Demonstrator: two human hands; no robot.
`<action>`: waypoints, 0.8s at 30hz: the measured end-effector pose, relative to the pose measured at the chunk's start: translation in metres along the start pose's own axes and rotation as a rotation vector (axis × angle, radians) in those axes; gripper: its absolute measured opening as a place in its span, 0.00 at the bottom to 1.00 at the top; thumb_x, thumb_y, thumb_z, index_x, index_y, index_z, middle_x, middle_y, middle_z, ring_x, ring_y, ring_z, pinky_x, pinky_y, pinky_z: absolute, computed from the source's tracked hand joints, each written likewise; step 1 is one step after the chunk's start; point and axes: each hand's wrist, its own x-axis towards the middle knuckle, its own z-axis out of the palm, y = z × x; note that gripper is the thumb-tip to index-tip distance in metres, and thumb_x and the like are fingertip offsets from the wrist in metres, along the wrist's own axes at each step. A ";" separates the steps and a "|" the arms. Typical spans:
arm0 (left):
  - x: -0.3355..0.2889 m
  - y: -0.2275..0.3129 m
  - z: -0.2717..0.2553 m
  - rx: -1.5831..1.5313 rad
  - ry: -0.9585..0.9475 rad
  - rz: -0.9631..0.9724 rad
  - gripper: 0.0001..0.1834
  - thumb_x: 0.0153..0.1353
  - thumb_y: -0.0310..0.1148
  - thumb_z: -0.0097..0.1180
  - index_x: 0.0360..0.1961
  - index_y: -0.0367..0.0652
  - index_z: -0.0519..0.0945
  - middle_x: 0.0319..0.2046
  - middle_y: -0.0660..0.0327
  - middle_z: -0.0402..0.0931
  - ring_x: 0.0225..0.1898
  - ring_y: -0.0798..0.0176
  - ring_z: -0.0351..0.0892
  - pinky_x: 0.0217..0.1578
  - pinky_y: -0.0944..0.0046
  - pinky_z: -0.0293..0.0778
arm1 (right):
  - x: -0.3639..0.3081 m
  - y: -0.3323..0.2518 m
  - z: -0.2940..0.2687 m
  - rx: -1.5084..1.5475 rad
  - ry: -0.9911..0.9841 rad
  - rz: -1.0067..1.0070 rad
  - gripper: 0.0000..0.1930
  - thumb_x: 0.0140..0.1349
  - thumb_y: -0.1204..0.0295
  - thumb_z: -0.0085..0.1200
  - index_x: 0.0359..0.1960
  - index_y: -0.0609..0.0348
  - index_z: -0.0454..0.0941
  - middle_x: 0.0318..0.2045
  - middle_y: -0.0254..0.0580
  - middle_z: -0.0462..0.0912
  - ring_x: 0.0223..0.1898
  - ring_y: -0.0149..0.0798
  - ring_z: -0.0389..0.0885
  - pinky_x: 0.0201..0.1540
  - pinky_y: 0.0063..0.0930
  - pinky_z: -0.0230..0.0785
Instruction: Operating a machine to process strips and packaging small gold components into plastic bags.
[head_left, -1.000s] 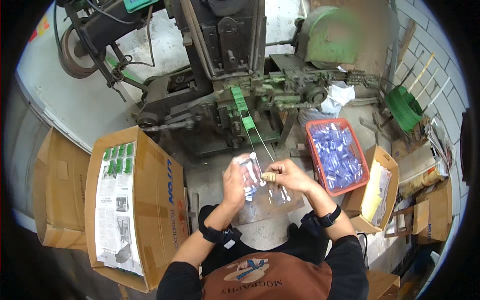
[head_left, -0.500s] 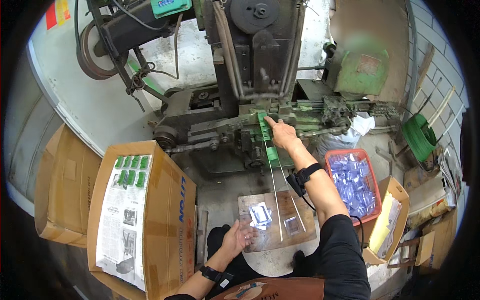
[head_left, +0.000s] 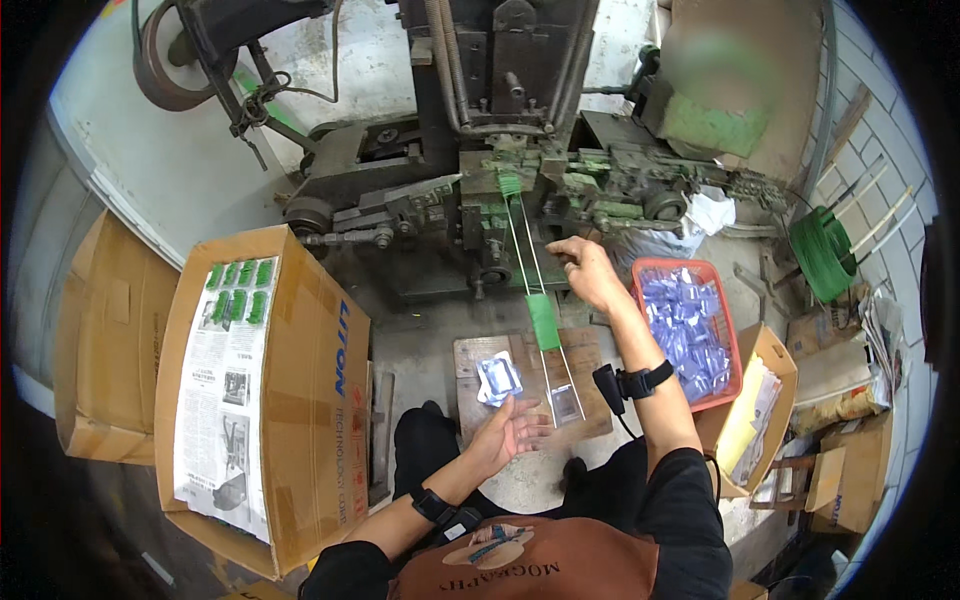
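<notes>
Two thin metal rails (head_left: 524, 255) slope from the dark machine down over a wooden board (head_left: 590, 352). On them sits a green block of what look like small stacked pieces (head_left: 543, 322), and another green bit (head_left: 510, 186) rests at the machine end. My right hand (head_left: 588, 274) hovers just right of the rails, forefinger stretched out, holding nothing I can see. Palm up with fingers spread, my left hand (head_left: 512, 432) is by the board's near edge, empty. Clear, bluish plastic packs (head_left: 497, 380) lie there beside it; a single clear piece (head_left: 566, 404) lies under the rails' lower end.
At left stands a large cardboard box (head_left: 312, 390), topped with newspaper (head_left: 212, 410) and rows of green bundles (head_left: 240, 290). A red basket (head_left: 738, 375) of bluish plastic packs is at right, next to a carton of papers (head_left: 745, 440). A green wire coil (head_left: 822, 255) stands farther right.
The green block has slid down the rails towards me. My right hand has left the green pieces at the machine and come back, right of the rails. My left hand has shifted slightly right and up.
</notes>
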 end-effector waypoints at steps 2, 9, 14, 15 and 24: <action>0.005 -0.008 0.008 0.001 0.030 -0.014 0.33 0.66 0.59 0.31 0.58 0.41 0.62 0.48 0.50 0.73 0.47 0.55 0.76 0.42 0.59 0.73 | -0.009 0.023 0.014 0.050 -0.018 -0.008 0.19 0.49 0.85 0.46 0.44 0.61 0.78 0.46 0.54 0.77 0.50 0.52 0.75 0.52 0.36 0.67; 0.000 -0.029 0.035 -0.008 0.008 -0.021 0.36 0.64 0.61 0.32 0.59 0.39 0.60 0.49 0.48 0.71 0.50 0.50 0.74 0.45 0.56 0.73 | -0.068 0.015 0.029 0.165 -0.030 -0.026 0.13 0.53 0.77 0.52 0.40 0.66 0.79 0.37 0.54 0.81 0.41 0.47 0.81 0.45 0.33 0.70; 0.014 -0.037 0.061 -0.206 0.071 0.107 0.32 0.66 0.58 0.32 0.57 0.40 0.62 0.48 0.45 0.71 0.50 0.47 0.74 0.46 0.51 0.75 | -0.131 0.003 0.029 0.189 -0.057 0.046 0.12 0.54 0.75 0.52 0.39 0.67 0.78 0.33 0.54 0.82 0.38 0.44 0.82 0.43 0.32 0.71; 0.019 -0.038 0.059 -0.200 0.061 0.157 0.28 0.68 0.54 0.31 0.54 0.40 0.63 0.48 0.47 0.72 0.50 0.49 0.74 0.46 0.50 0.75 | -0.145 0.001 0.029 0.221 -0.030 0.065 0.12 0.54 0.75 0.51 0.39 0.67 0.78 0.33 0.54 0.82 0.37 0.44 0.82 0.42 0.32 0.71; 0.044 -0.006 0.053 -0.019 0.185 -0.018 0.25 0.68 0.52 0.30 0.51 0.45 0.68 0.44 0.57 0.75 0.44 0.55 0.77 0.41 0.47 0.77 | -0.196 -0.019 0.030 -0.055 0.061 0.040 0.11 0.50 0.77 0.49 0.37 0.60 0.78 0.35 0.51 0.80 0.43 0.55 0.75 0.45 0.43 0.68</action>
